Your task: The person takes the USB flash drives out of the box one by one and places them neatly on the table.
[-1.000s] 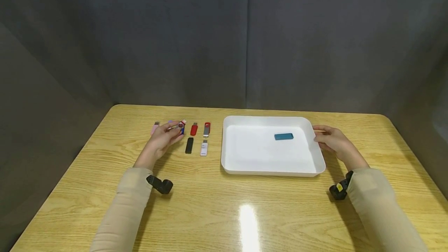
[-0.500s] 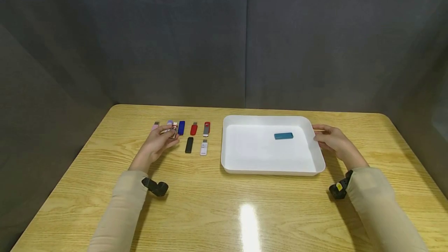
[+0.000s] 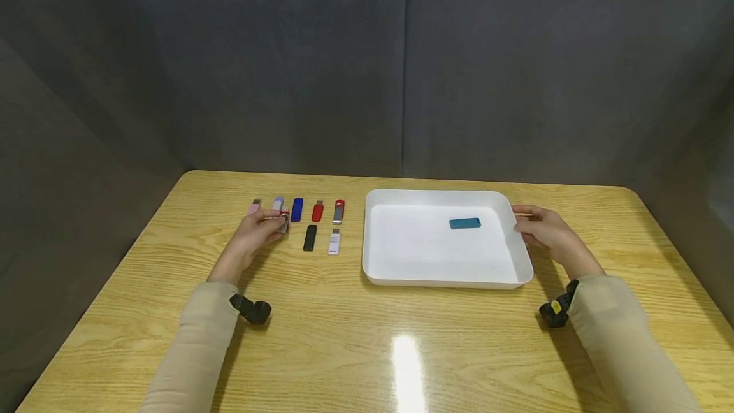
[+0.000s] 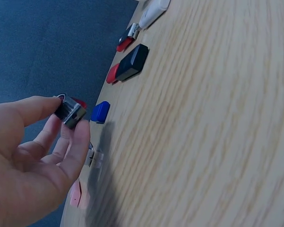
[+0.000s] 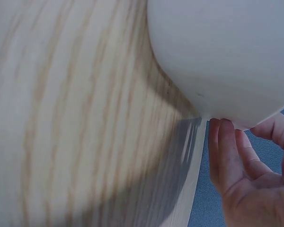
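My left hand point(image 3: 248, 239) pinches a USB flash drive point(image 4: 71, 113) with a silver swivel cover and a bit of red, between thumb and fingertips. It is held just above the table, in front of a lilac-and-white flash drive point(image 3: 278, 202) and near a pink one point(image 3: 255, 207). At the right end of a white tray point(image 3: 413, 247), my right hand point(image 3: 547, 234) rests its fairly straight fingertips and thumb against the outer wall and rim. Inside the tray lies a teal flash drive point(image 3: 465, 224).
Right of my left hand, a blue flash drive point(image 3: 296, 210), a red one point(image 3: 318, 211) and a red-and-silver one point(image 3: 339, 212) form a back row. A black one point(image 3: 309, 238) and a white one point(image 3: 334, 242) lie in front. A dark curtain point(image 3: 321, 81) stands behind the table.
My left hand has moved left and slightly nearer with the flash drive, from over the blue one to in front of the lilac-and-white one. The right hand and tray have not moved.
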The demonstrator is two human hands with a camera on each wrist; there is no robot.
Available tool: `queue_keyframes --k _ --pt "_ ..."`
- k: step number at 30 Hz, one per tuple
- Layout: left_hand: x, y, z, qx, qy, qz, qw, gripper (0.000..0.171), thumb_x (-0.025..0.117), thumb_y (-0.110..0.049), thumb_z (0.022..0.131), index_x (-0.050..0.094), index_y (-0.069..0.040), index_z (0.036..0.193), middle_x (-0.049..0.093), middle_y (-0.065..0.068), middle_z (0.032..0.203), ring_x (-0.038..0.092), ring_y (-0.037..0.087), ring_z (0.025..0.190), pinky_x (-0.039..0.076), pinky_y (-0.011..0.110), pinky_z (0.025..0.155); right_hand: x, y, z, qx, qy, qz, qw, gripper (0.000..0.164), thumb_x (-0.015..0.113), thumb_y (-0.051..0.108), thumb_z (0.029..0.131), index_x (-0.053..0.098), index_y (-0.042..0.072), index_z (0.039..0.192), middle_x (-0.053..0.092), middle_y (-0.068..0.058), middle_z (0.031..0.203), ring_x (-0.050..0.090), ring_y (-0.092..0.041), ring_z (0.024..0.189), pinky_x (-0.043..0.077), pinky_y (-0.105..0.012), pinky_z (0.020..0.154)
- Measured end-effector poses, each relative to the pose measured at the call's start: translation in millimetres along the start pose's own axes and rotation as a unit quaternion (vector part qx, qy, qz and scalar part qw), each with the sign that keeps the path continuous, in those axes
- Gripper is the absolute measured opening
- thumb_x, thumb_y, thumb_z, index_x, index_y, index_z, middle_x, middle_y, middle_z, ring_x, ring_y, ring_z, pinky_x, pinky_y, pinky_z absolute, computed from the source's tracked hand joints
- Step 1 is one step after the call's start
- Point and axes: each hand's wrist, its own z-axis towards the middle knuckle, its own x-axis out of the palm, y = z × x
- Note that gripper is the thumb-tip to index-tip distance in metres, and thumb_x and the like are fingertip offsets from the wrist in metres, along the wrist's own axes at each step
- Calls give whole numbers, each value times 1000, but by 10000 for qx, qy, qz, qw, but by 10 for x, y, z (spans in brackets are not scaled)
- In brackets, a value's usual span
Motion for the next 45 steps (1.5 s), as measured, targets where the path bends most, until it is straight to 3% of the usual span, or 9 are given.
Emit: queue_keyframes --k 16,26,45 --pt "19 88 36 -1 133 363 9993 45 50 -13 99 40 10 135 54 14 118 58 -2 82 53 12 79 -12 -5 -15 -51 53 -91 9999 63 50 15 95 23 -1 150 32 -29 148 52 10 81 50 -10 73" --pt "40 88 22 167 105 781 9968 43 53 -14 97 45 11 131 59 19 118 58 -1 82 54 18 81 -14 -7 -12 -46 81 -64 9999 63 49 16 96 22 -1 150 31 -30 149 52 9 82 50 -10 73" --pt "65 76 11 102 144 911 9957 41 55 -8 96 46 12 131 57 28 123 62 5 84 56 20 77 -8 -2 -4 12 60 -23 10000 61 48 13 96 23 0 150 29 -27 151 50 8 85 48 -7 72"
